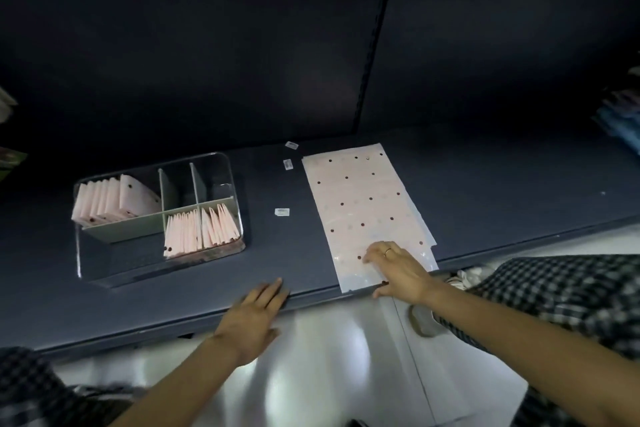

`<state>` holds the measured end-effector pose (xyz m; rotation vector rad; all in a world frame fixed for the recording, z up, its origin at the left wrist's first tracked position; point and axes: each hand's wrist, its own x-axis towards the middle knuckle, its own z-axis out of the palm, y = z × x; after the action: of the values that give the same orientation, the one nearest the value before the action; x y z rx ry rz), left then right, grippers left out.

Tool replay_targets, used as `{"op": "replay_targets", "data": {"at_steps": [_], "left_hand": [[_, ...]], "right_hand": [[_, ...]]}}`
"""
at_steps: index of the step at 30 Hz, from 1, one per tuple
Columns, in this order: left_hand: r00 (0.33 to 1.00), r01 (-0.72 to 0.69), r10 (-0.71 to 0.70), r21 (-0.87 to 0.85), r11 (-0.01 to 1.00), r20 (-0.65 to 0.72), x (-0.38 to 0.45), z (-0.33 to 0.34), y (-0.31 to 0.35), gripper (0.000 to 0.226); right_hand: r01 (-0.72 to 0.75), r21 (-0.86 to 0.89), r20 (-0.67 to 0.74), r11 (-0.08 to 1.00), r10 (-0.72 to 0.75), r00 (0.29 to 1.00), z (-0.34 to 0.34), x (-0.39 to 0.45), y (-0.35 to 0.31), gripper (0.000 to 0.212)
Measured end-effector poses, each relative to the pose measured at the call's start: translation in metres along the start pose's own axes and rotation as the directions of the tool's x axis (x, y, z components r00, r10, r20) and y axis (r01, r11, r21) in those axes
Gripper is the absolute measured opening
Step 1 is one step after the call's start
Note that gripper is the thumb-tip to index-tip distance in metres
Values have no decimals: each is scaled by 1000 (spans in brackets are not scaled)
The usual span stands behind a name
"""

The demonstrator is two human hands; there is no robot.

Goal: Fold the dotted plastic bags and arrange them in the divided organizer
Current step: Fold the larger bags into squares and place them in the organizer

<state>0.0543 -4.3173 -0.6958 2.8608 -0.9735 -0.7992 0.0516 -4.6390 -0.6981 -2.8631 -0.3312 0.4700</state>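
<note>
Right hand [398, 270], fingers flat, presses the flat pink dotted plastic bag [363, 204]. Left hand [256, 315] spread open at the dark shelf [277, 253] edge. Small white labels [282, 212]: print unreadable.

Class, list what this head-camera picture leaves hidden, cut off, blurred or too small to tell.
- Flat dotted bags: the count is unclear; the top sheet covers those beneath.
- Small labels: print too small.
- Right hand: its palm hides the bag's near corner.
- Left hand: motion-blurred.
- Items at the right edge: cut off, dark.

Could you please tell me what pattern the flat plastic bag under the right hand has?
Pale pink with scattered dark dots, on the flat plastic bag; the head view shows it.
</note>
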Motion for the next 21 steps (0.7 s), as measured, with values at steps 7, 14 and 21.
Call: {"op": "replay_targets", "data": {"at_steps": [7,14,21], "left_hand": [[998,52,-52,18,999,30,0,5,7,78],[999,49,-49,-50,998,7,0,-3,20,74],[952,-41,-90,-415,909,-291,14,-32,34,77]], "right_hand": [[208,-145,-209,967,-235,949,0,-16,-9,33],[219,17,-337,975,-201,920,-4,-18,-32,5],[116,214,10,970,-121,993,-39,6,-65,21]]}}
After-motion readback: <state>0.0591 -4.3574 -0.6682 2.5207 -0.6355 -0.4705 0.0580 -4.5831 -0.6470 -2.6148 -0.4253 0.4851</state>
